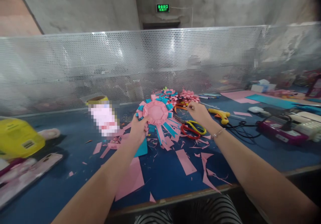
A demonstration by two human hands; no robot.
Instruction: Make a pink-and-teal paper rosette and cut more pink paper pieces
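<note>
My left hand [138, 127] is closed on the edge of a pink and blue paper rosette [155, 112], with its pleated centre facing me and ribbon tails hanging lower right. My right hand [199, 112] is raised to the right of it, fingers pinched together; whatever they hold is too small to make out. Below that hand lie scissors with red and yellow handles [192, 130]. More pink and blue rosettes [187, 96] are piled behind. A yellow glue gun [220, 114] rests just right of my right wrist.
Pink paper scraps [186, 162] and a larger pink sheet [131, 179] litter the blue table [170, 184]. A phone with a lit, blurred screen [104, 117] leans on the left. A yellow container [20, 137] stands far left, a purple power strip [282, 132] far right. A perforated metal screen [100, 63] rises behind.
</note>
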